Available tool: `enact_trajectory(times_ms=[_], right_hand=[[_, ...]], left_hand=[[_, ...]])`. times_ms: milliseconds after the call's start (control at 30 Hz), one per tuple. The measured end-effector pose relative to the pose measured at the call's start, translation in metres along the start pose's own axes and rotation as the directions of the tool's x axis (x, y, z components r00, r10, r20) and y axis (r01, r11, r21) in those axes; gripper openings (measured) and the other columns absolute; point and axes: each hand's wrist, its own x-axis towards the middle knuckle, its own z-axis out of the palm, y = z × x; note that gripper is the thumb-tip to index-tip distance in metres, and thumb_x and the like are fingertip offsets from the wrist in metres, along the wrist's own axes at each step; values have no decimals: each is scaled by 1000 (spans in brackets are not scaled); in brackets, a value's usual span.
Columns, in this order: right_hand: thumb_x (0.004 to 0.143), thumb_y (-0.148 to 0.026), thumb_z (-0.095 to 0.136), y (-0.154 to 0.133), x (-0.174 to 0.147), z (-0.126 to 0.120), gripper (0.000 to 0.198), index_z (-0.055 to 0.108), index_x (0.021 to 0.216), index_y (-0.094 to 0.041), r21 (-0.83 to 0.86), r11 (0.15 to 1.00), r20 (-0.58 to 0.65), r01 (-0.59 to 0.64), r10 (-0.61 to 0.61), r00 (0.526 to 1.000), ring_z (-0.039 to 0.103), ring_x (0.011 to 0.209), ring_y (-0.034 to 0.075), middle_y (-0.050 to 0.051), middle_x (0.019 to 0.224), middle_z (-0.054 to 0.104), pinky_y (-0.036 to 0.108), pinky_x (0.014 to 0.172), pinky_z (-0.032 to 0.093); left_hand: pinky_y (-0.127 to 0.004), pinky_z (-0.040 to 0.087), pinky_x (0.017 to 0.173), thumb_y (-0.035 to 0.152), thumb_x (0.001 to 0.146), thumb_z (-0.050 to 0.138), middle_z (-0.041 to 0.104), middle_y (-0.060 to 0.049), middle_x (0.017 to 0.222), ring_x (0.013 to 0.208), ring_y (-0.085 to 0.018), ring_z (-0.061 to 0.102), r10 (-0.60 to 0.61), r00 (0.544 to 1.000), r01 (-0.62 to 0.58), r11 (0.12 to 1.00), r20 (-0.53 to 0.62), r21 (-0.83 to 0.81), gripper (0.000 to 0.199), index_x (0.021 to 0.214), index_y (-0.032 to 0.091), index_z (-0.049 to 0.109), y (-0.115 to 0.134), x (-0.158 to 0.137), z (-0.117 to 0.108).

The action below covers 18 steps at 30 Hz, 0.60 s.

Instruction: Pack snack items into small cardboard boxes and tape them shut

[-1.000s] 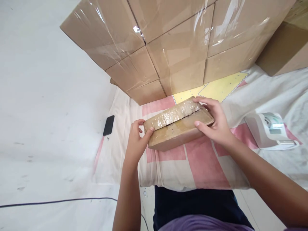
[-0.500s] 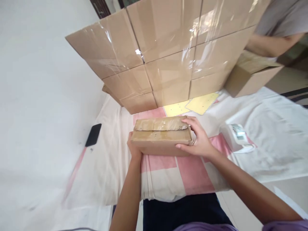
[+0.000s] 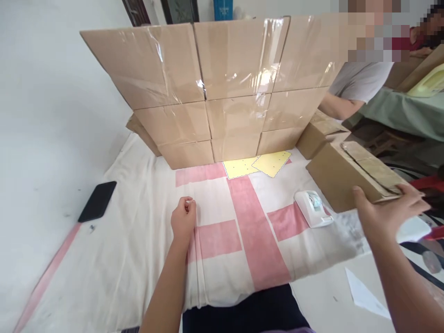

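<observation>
At the right side of the table, my right hand [image 3: 386,215] grips the near end of a closed cardboard box [image 3: 340,178], thumb on its side and fingers over the taped top. Another cardboard box [image 3: 317,132] stands just behind it. My left hand [image 3: 183,216] rests on the pink and white cloth [image 3: 215,201] with its fingers curled in and nothing visible in them. Between the two hands, nearer the right one, sits a white tape dispenser [image 3: 313,209].
A tall panel of taped cardboard boxes [image 3: 236,88] stands along the back. Yellow sheets [image 3: 258,165] lie at its foot. A black phone [image 3: 97,201] lies at the left by the wall. Beyond the boxes, a person in a grey shirt [image 3: 360,83] stands at the right.
The box has moved from the table's middle to the right side in my right hand. My left hand has let go of it and curled. The view has shifted.
</observation>
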Motion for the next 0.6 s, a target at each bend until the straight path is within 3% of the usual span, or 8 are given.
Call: enact_trajectory(times_ms=[67, 167, 267, 333, 400, 467, 533, 600], right_hand=[[53, -31, 99, 22, 6, 20, 87, 59, 131, -33, -109, 993, -21, 43, -46, 999, 25, 143, 54, 17, 147, 42, 68, 124, 11], [42, -33, 102, 40, 24, 51, 91, 62, 125, -34, -79, 997, -52, 3, -7, 999, 28, 139, 59, 21, 145, 45, 72, 120, 10], [36, -39, 102, 22, 36, 73, 109, 59, 136, -28, -191, 962, -85, -195, 182, 980, 22, 144, 64, 28, 154, 37, 82, 115, 6], [45, -46, 99, -12, 32, 80, 113, 53, 147, -31, -254, 946, -116, -201, 176, 977, 14, 149, 64, 27, 165, 24, 85, 112, 6], [60, -50, 92, -55, 17, 87, 103, 48, 152, -40, -217, 973, -67, 72, -88, 994, 18, 151, 58, 20, 167, 25, 79, 115, 11], [69, -49, 86, -101, -9, 103, 84, 54, 146, -44, -68, 907, 14, 415, -415, 910, 39, 143, 51, 17, 153, 49, 70, 118, 22], [82, -46, 76, -145, -44, 134, 67, 54, 146, -42, 123, 854, 210, 506, -520, 828, 48, 138, 43, 15, 145, 56, 65, 117, 33], [89, -44, 68, -185, -88, 181, 53, 58, 141, -36, 297, 856, 402, 423, -514, 758, 57, 129, 39, 13, 139, 61, 66, 108, 44]], left_hand=[[-28, 37, 66, 38, 92, 53, 56, 5, 73, 68, -16, 55, 0, 1000, 0, 1000, 19, 13, 18, 103, 27, 61, 1, 0, 1], [-28, 37, 66, 38, 93, 52, 57, 4, 74, 68, -16, 54, 20, 999, -18, 995, 27, -93, 17, 99, 25, 61, 5, -3, -1], [-26, 38, 64, 39, 95, 48, 53, 3, 72, 67, -15, 50, 58, 998, -58, 971, -6, -232, 23, 81, 23, 54, 11, -10, -9], [-25, 39, 63, 40, 97, 45, 50, 3, 70, 66, -14, 48, 76, 996, -87, 957, -48, -278, 28, 75, 22, 46, 13, -13, -16], [-25, 40, 62, 40, 99, 42, 50, 3, 71, 66, -14, 48, 94, 992, -115, 948, -85, -298, 29, 77, 22, 46, 10, -10, -26], [-26, 42, 64, 38, 100, 40, 54, 2, 72, 67, -15, 52, 121, 988, -143, 946, -91, -292, 28, 81, 22, 52, 3, 2, -35], [-28, 47, 70, 32, 97, 45, 60, 0, 78, 72, -17, 57, 151, 985, -168, 952, -84, -258, 21, 88, 22, 60, -7, 26, -45], [-34, 51, 87, 24, 91, 54, 67, -5, 96, 90, -21, 64, 166, 979, -187, 960, -115, -211, 16, 103, 20, 64, -15, 65, -52]])
